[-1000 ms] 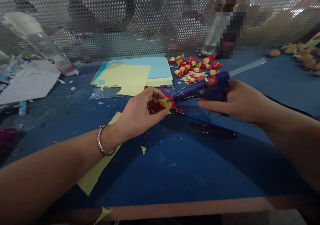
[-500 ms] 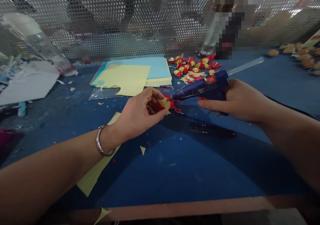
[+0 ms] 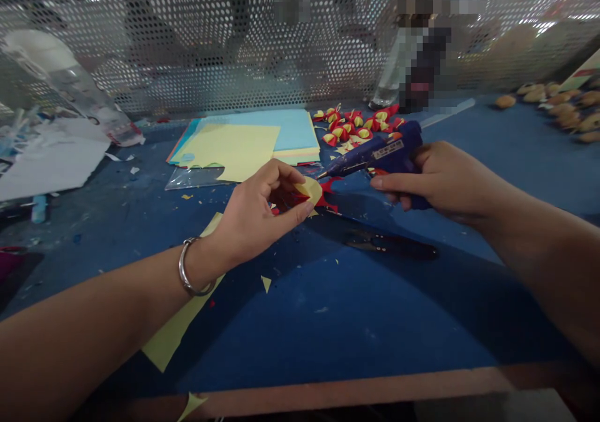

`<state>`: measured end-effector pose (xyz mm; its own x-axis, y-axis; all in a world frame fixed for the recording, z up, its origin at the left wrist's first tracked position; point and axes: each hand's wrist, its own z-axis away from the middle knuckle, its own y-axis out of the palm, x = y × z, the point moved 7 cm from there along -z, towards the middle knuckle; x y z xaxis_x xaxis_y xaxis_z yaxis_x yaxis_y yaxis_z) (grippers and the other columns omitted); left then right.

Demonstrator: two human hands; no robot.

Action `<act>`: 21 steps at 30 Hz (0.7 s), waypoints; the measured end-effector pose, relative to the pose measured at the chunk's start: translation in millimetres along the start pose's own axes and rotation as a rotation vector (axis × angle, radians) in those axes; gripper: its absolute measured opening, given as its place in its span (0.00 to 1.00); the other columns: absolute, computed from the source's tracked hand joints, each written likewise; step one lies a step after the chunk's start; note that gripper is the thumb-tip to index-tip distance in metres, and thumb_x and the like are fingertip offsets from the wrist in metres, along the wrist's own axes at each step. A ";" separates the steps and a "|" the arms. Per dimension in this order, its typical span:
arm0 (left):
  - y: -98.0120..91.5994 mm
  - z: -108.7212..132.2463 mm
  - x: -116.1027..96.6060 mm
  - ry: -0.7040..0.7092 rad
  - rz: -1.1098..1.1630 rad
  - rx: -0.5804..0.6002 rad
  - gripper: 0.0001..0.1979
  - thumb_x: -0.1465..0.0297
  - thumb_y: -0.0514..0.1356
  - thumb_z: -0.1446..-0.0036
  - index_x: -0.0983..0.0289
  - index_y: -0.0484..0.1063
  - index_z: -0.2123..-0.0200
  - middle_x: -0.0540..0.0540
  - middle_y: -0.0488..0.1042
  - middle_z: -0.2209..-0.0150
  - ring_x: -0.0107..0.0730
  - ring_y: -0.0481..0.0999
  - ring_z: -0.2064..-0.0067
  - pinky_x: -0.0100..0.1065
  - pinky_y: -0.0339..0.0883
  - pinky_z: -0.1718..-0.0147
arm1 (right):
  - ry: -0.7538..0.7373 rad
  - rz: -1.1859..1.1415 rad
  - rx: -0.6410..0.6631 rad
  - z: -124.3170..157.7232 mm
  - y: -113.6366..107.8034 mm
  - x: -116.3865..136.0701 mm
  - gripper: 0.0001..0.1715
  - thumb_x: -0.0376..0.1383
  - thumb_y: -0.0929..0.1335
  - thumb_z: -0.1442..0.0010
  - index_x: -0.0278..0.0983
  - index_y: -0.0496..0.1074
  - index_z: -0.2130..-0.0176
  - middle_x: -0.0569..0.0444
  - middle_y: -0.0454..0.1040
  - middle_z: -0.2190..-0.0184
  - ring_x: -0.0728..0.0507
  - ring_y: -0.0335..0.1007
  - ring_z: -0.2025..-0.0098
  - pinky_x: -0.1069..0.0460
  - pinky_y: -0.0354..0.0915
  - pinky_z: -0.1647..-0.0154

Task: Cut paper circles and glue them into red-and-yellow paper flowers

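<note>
My left hand (image 3: 267, 206), with a silver bangle at the wrist, pinches a folded yellow paper piece (image 3: 311, 189) with red paper showing inside it. In my right hand (image 3: 434, 175) is a blue hot glue gun (image 3: 375, 153), its finger side wrapped round the handle. The nozzle points left, close to the top edge of the yellow paper piece. A clear glue stick (image 3: 450, 112) sticks out of its back. Cut red paper (image 3: 329, 195) lies just behind the held piece. Below the glue gun lies a pair of dark thread snips (image 3: 394, 243).
Behind my hands are stacked coloured sheets (image 3: 239, 147) and several red-and-yellow paper pieces (image 3: 347, 125). A yellow strip (image 3: 180, 328) lies under my left forearm. A clear bottle (image 3: 89, 94) leans at the left. Brown nut-like things (image 3: 567, 109) are at the far right. A perforated metal screen (image 3: 187, 47) stands behind.
The glue gun's nozzle has drawn slightly up and away from the yellow paper piece, and its rear has tipped. My left hand keeps its pinch; the view has shifted slightly.
</note>
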<state>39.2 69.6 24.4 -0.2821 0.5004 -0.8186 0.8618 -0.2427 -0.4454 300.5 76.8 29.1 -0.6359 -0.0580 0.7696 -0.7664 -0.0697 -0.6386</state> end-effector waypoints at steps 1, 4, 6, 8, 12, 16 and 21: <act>-0.2 0.0 -0.7 0.001 0.004 -0.005 0.16 0.65 0.71 0.42 0.60 0.71 0.55 0.53 0.81 0.61 0.30 0.79 0.64 0.36 0.76 0.61 | 0.028 -0.047 -0.013 -1.4 -0.2 -3.7 0.17 0.47 0.78 0.45 0.41 0.76 0.76 0.55 0.74 0.81 0.47 0.66 0.82 0.50 0.63 0.81; -1.4 -0.9 -2.2 -0.011 0.042 -0.032 0.15 0.64 0.73 0.42 0.60 0.72 0.58 0.52 0.82 0.62 0.27 0.75 0.67 0.33 0.73 0.67 | 0.114 -0.173 -0.051 -6.8 -0.5 -16.3 0.18 0.48 0.78 0.43 0.41 0.76 0.76 0.54 0.73 0.81 0.48 0.65 0.82 0.51 0.61 0.83; -2.0 -1.7 -2.1 -0.032 0.093 -0.052 0.16 0.63 0.74 0.43 0.60 0.72 0.60 0.52 0.82 0.64 0.26 0.74 0.69 0.31 0.71 0.70 | 0.159 -0.237 -0.071 -11.1 -0.4 -24.8 0.20 0.48 0.78 0.41 0.41 0.75 0.77 0.52 0.74 0.80 0.47 0.66 0.82 0.50 0.61 0.84; -2.2 -2.3 -1.7 -0.056 0.148 -0.071 0.16 0.63 0.76 0.45 0.60 0.72 0.62 0.51 0.82 0.65 0.25 0.74 0.70 0.30 0.71 0.71 | 0.206 -0.283 -0.098 -15.2 -0.9 -33.7 0.20 0.48 0.77 0.39 0.41 0.76 0.76 0.50 0.77 0.78 0.46 0.68 0.80 0.50 0.64 0.82; -0.5 -1.9 -2.9 -0.087 0.226 -0.084 0.15 0.64 0.76 0.45 0.60 0.74 0.64 0.50 0.81 0.68 0.25 0.75 0.72 0.30 0.73 0.72 | 0.274 -0.313 -0.133 -21.5 -0.7 -47.3 0.19 0.46 0.75 0.37 0.39 0.77 0.74 0.48 0.79 0.76 0.45 0.72 0.79 0.50 0.68 0.80; 2.8 -1.4 -2.8 -0.124 0.265 -0.052 0.13 0.63 0.76 0.45 0.61 0.77 0.64 0.52 0.83 0.68 0.27 0.77 0.71 0.32 0.76 0.70 | 0.294 -0.301 -0.120 -24.3 2.1 -53.1 0.18 0.47 0.74 0.37 0.38 0.78 0.72 0.48 0.78 0.78 0.45 0.72 0.80 0.50 0.69 0.81; 1.3 -1.1 1.6 -0.134 0.269 -0.048 0.08 0.64 0.73 0.40 0.61 0.80 0.61 0.54 0.85 0.65 0.29 0.81 0.66 0.34 0.79 0.63 | 0.308 -0.226 -0.106 -20.3 4.1 -49.9 0.21 0.50 0.73 0.35 0.37 0.78 0.71 0.46 0.79 0.77 0.44 0.74 0.79 0.49 0.72 0.77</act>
<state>40.3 71.0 22.8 -0.0911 0.3083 -0.9469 0.9310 -0.3110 -0.1909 327.3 99.6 -12.0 -0.4356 0.2493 0.8649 -0.8848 0.0578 -0.4623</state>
